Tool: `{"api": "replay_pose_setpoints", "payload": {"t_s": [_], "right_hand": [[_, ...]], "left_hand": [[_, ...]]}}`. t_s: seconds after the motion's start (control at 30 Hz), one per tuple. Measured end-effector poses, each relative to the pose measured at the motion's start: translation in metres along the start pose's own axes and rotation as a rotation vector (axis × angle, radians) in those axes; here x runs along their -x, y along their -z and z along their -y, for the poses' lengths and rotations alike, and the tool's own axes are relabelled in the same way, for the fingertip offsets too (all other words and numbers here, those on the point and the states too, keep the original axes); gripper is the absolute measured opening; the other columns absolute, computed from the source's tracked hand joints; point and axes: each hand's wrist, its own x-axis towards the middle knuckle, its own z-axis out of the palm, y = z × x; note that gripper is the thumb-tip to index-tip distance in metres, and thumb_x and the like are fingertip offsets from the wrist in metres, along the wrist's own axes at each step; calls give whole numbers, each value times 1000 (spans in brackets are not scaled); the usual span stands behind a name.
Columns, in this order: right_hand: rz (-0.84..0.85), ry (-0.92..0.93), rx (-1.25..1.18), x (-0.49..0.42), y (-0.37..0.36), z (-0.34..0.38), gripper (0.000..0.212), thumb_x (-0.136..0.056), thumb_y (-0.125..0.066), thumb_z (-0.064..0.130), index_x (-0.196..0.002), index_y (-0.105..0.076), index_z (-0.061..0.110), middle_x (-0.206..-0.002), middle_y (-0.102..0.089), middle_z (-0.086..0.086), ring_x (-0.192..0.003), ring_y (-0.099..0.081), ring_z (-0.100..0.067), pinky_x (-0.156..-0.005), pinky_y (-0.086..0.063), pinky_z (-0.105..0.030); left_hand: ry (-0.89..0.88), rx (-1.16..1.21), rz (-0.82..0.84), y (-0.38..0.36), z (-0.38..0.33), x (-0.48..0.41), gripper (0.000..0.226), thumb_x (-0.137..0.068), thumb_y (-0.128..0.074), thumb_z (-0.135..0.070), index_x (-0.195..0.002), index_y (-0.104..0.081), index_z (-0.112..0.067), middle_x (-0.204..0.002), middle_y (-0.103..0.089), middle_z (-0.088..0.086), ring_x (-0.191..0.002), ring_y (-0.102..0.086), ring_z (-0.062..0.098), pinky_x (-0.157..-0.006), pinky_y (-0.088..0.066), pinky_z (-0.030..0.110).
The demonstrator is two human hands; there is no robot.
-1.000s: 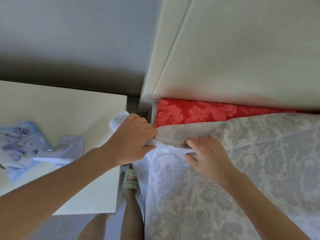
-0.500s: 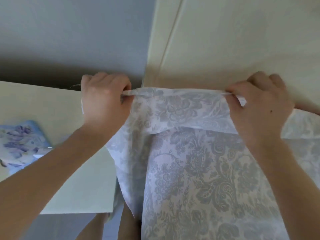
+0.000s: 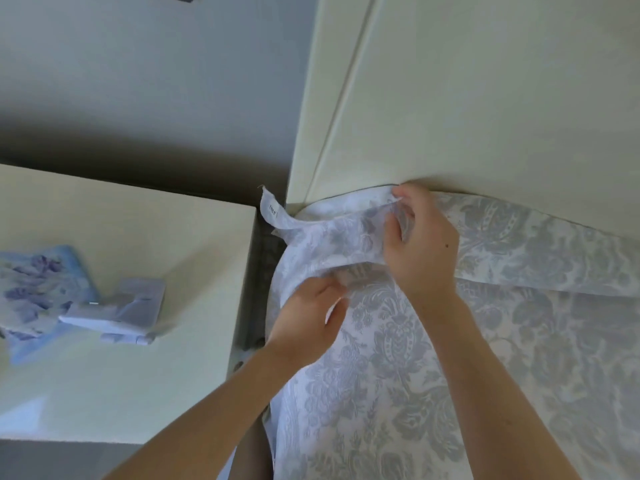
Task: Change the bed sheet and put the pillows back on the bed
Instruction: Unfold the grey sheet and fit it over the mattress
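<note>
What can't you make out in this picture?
Head view:
- Label on the sheet corner: print too small.
- Left hand fingertips: tucked under a sheet fold.
- Blue flowery item on the bedside table: blurred, cut by left edge.
- Mattress: covered by the sheet.

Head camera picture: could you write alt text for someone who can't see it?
A person's left hand and right hand grip the folded edge of a grey-blue patterned bed sheet at the bed's corner, against a cream panel. A pale bedside table stands to the left.
</note>
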Motion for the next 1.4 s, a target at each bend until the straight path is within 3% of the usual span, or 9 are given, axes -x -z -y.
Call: {"api": "replay_pose_setpoints", "payload": {"t_s": [0.2, 0.27, 0.43, 0.57, 0.8, 1.0, 1.07, 1.2, 1.4], "right_hand": [[291, -77, -56, 18, 2, -11, 50, -87, -47, 10, -137, -46, 11, -134, -55, -1, -122, -51, -15, -97, -29, -13], [339, -101, -62, 20, 0, -13, 54, -90, -48, 4, -142, -40, 16, -141, -48, 2, -132, -43, -13, -102, -26, -15], [362, -161, -113, 26, -5, -16, 66, -89, -48, -3, -145, -33, 30, -145, -41, 10, -141, -29, -10, -105, -24, -16], [335, -180, -198, 24, -4, -14, 64, -90, -46, 1, -144, -34, 33, -138, -44, 16, -132, -42, -9, -90, -42, -32], [402, -181, -291, 10, 1, -4, 53, -94, -44, -2, -141, -42, 21, -128, -43, 18, -88, -48, 22, -86, -41, -12], [460, -313, -486, 2, 14, 5, 54, -94, -44, -6, -140, -44, 23, -128, -49, 23, -124, -43, 11, -110, -32, -19], [454, -368, -532, -5, 28, 5, 41, -98, -46, 8, -134, -51, 26, -125, -55, 22, -121, -47, 10, -111, -33, -23], [513, -374, -477, -20, 59, 2, 34, -100, -43, 28, -133, -53, 27, -129, -58, 13, -121, -48, 8, -109, -32, -20], [313, -281, -479, -11, 92, 9, 43, -97, -50, 13, -132, -46, 37, -131, -54, 16, -121, -46, 13, -102, -37, -14]], "left_hand": [[235, -9, -92, 0, 19, -45, 49, -97, -24, -36, -127, -55, -13, -131, -51, 4, -121, -46, 21, -102, -38, 36], [404, 255, -40, 2, 28, -60, 43, -101, -30, -37, -140, -44, -24, -144, -39, -7, -134, -33, 13, -109, -27, 28], [756, 1066, -26, 6, 41, -76, 33, -98, -41, -41, -125, -57, -29, -128, -58, -9, -123, -50, 11, -107, -35, 29], [842, 1189, -56, -3, 41, -84, 45, -96, -37, -51, -124, -61, -26, -124, -63, -1, -117, -57, 18, -97, -47, 36], [867, 1142, -10, -2, 23, -80, 49, -96, -33, -56, -121, -62, -25, -117, -67, 0, -110, -61, 16, -100, -46, 38], [690, 1245, 166, -4, -37, -33, 58, -80, -53, -68, -118, -66, -26, -116, -68, 1, -111, -62, 14, -102, -44, 37], [706, 1199, 121, -7, -45, -30, 52, -75, -58, -71, -108, -70, -32, -106, -72, -6, -109, -64, 13, -93, -48, 30], [764, 1137, 78, -3, -38, -50, 30, -100, -39, -32, -88, -65, -23, -61, -68, -11, -106, -59, 20, -49, -47, 13], [512, 972, 174, 16, -67, -23, 50, -69, -42, -82, -102, -60, -50, -102, -64, -33, -110, -55, -8, -90, -44, 11]]}}
